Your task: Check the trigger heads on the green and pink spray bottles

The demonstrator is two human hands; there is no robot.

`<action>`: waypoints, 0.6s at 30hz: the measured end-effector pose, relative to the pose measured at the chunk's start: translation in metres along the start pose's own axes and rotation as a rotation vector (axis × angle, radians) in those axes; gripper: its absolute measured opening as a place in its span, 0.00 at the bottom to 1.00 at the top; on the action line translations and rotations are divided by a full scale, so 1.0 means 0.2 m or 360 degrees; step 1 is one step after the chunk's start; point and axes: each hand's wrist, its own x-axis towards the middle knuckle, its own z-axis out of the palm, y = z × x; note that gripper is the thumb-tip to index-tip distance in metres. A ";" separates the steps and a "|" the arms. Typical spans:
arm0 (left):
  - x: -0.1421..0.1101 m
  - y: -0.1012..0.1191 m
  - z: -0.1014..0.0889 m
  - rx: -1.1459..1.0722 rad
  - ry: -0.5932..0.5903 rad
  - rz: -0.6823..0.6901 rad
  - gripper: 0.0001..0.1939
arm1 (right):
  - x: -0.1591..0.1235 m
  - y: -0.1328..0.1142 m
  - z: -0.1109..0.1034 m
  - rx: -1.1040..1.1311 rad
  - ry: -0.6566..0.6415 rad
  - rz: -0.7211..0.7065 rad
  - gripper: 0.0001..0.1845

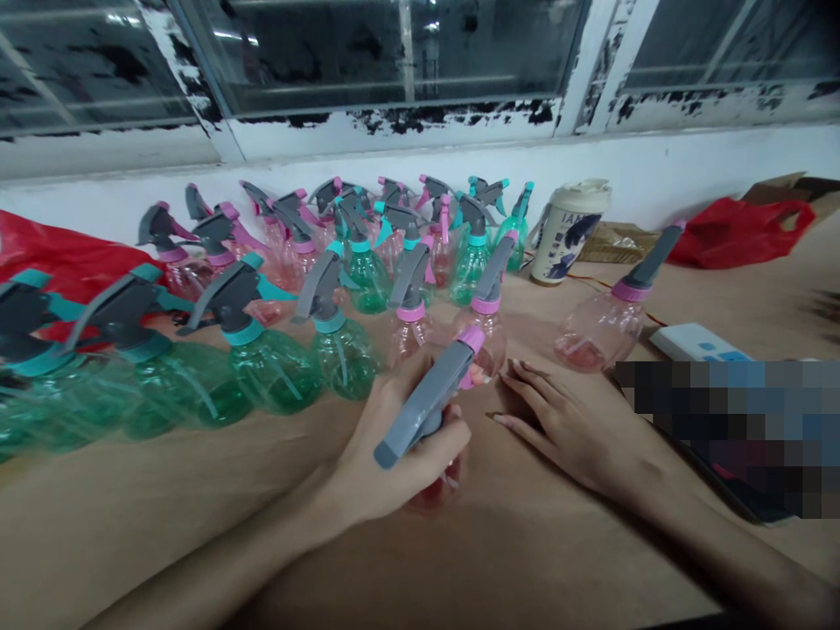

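My left hand (400,437) is wrapped round the neck of a pink spray bottle (438,490), whose grey trigger head with a pink nozzle points up and away to the right. Most of that bottle's body is hidden beneath the hand. My right hand (577,416) lies on the brown table (525,560) with its fingers stretched out, holding nothing. Just beyond the hands stand two pink spray bottles, the nearer to my right fingertips being a pink-collared bottle (486,328). Another pink spray bottle (600,328) stands beyond my right hand.
Green spray bottles (272,372) line the left side, with several pink and green ones behind. A printed cup (570,232), a cardboard box (617,242) and a red bag (738,232) stand by the wall. At right lie a white device (699,343) and a blurred-out object.
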 end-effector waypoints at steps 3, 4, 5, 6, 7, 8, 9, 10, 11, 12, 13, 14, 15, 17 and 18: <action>0.01 0.00 0.00 0.0075 0.0086 0.0122 0.07 | 0.00 0.00 0.00 0.0029 0.0013 -0.0003 0.33; 0.01 0.00 0.00 0.0082 0.0091 0.0143 0.06 | 0.00 0.00 0.00 0.0039 0.0021 -0.0004 0.33; 0.01 0.00 0.00 0.0079 0.0084 0.0150 0.06 | 0.00 0.00 0.00 0.0046 0.0031 -0.0004 0.32; 0.01 0.00 0.00 0.0073 0.0080 0.0147 0.06 | 0.00 0.00 0.00 0.0050 0.0035 -0.0003 0.32; 0.02 0.00 0.00 0.0067 0.0074 0.0141 0.05 | 0.00 0.00 0.00 0.0050 0.0035 0.0000 0.32; 0.02 0.00 0.00 0.0059 0.0072 0.0146 0.05 | 0.00 0.00 0.00 0.0046 0.0028 0.0002 0.32; 0.02 0.00 0.00 0.0050 0.0075 0.0162 0.05 | 0.00 -0.01 -0.01 0.0040 0.0019 0.0003 0.32; 0.02 0.00 0.00 0.0044 0.0083 0.0191 0.05 | 0.00 -0.01 -0.01 0.0034 0.0011 0.0003 0.32; 0.02 0.00 0.00 0.0042 0.0091 0.0223 0.06 | 0.00 -0.01 -0.01 0.0031 0.0008 0.0002 0.32; 0.03 0.00 0.00 0.0044 0.0103 0.0251 0.07 | 0.00 -0.01 -0.01 0.0031 0.0006 0.0001 0.32; 0.03 -0.01 0.00 0.0050 0.0110 0.0271 0.07 | 0.00 -0.01 -0.01 0.0034 0.0011 0.0002 0.32; 0.02 -0.01 0.00 0.0063 0.0117 0.0281 0.07 | 0.00 0.00 -0.01 0.0039 0.0013 0.0003 0.32; 0.02 -0.01 0.01 0.0076 0.0115 0.0274 0.07 | 0.00 0.00 -0.01 0.0044 0.0019 0.0005 0.31; 0.02 -0.02 0.01 0.0092 0.0115 0.0234 0.06 | 0.00 0.00 -0.01 0.0053 0.0021 0.0004 0.31; 0.01 -0.02 0.01 0.0095 0.0121 0.0209 0.05 | 0.00 0.00 -0.01 0.0056 0.0016 0.0006 0.31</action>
